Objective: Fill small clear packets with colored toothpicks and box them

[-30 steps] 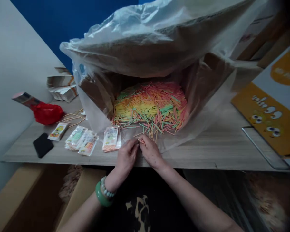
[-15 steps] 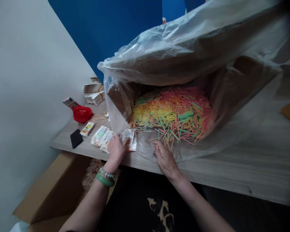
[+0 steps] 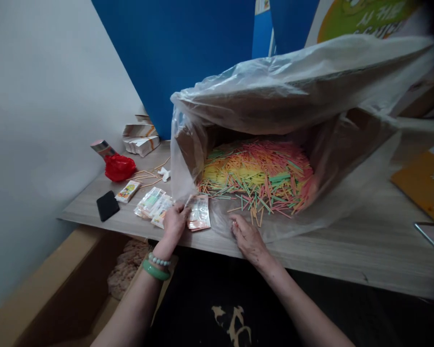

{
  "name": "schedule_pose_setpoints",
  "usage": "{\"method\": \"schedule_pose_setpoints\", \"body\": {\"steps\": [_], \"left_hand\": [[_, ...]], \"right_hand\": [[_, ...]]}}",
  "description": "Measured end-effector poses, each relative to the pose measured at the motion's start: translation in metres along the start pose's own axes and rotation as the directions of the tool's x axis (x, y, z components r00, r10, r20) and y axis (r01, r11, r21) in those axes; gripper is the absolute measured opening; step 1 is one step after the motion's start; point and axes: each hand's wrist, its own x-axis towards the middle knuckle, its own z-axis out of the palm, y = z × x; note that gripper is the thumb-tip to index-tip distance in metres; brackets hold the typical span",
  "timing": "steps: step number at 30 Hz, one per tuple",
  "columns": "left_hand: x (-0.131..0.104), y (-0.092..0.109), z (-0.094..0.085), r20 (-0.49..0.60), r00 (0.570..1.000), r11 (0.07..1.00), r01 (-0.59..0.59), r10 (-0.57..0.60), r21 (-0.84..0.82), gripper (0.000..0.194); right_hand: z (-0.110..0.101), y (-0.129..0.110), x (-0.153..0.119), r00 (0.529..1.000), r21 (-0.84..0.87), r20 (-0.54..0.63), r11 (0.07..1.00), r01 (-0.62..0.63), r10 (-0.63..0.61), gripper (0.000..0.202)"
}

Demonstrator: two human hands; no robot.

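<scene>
Sticks (image 3: 256,168) lie in the box (image 3: 246,108) on the table (image 3: 329,250); packets (image 3: 199,213) lie before its left corner, the phone (image 3: 107,206) farther left.

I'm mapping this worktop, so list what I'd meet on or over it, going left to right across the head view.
Phone → packet pile → left hand → packet stack → right hand → orange panel.

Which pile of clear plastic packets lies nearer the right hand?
The pile to the right of the left hand; the other pile lies left of it, nearer the flat black phone.
</scene>
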Motion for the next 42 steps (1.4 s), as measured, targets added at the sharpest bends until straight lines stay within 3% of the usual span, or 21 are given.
{"method": "schedule_pose_setpoints", "body": {"steps": [3,6,8,10,12,15,17,21,23,26,30,34,37,42], "left_hand": [[-0.003,0.004,-0.01,-0.097,0.989,0.994,-0.108,0.107,0.0,0.015],[-0.005,0.014,-0.014,-0.155,0.98,0.966,-0.159,0.128,-0.206,0.016],[-0.01,0.024,-0.012,-0.053,0.993,0.876,-0.12,0.107,-0.467,0.021],[-0.019,0.038,-0.005,0.154,0.978,0.718,0.003,0.145,-0.696,0.022],[-0.029,0.052,0.005,0.325,0.922,0.583,0.149,0.209,-0.799,0.025],[-0.042,0.067,0.022,0.418,0.863,0.489,0.245,0.284,-0.837,0.034],[-0.045,0.07,0.029,0.452,0.828,0.508,0.246,0.333,-0.825,0.036],[-0.041,0.064,0.036,0.528,0.766,0.665,0.18,0.368,-0.725,0.024],[-0.039,0.058,0.038,0.536,0.778,0.692,0.189,0.327,-0.697,0.024],[-0.039,0.051,0.038,0.509,0.833,0.644,0.268,0.219,-0.717,0.028],[-0.045,0.048,0.036,0.432,0.885,0.626,0.24,0.173,-0.742,0.033],[-0.052,0.049,0.033,0.449,0.862,0.569,0.251,0.237,-0.783,0.032],[-0.054,0.048,0.031,0.496,0.842,0.573,0.305,0.21,-0.761,0.032],[-0.058,0.043,0.03,0.456,0.885,0.673,0.283,0.091,-0.683,0.037]], "right_hand": [[0.001,0.002,-0.001,0.999,-0.014,0.009,0.999,0.049,-0.049,0.024],[-0.002,-0.001,0.001,0.999,0.056,-0.029,0.998,-0.02,0.021,0.021],[-0.003,-0.007,0.007,0.994,0.188,-0.04,0.978,-0.092,0.101,0.023],[-0.003,-0.015,0.015,0.988,0.335,-0.029,0.933,-0.132,0.151,0.029],[-0.002,-0.024,0.024,0.988,0.395,-0.013,0.908,-0.138,0.156,0.026],[-0.003,-0.03,0.032,0.984,0.299,-0.053,0.943,-0.148,0.172,0.02],[-0.006,-0.03,0.032,0.977,0.218,-0.095,0.961,-0.168,0.192,0.023],[-0.01,-0.027,0.025,0.977,0.136,-0.117,0.977,-0.164,0.18,0.023],[-0.008,-0.023,0.022,0.979,0.22,-0.113,0.965,-0.144,0.171,0.021],[-0.001,-0.015,0.02,0.977,0.408,-0.147,0.909,-0.083,0.156,0.016],[0.006,-0.002,0.014,0.996,0.339,-0.046,0.939,-0.06,0.08,0.012],[0.005,-0.001,0.008,0.995,0.276,0.001,0.956,-0.096,0.1,0.014],[0.004,-0.003,0.007,0.991,0.285,0.003,0.95,-0.126,0.131,0.015],[0.002,-0.005,0.01,0.983,0.466,-0.078,0.878,-0.11,0.165,0.02]]}}
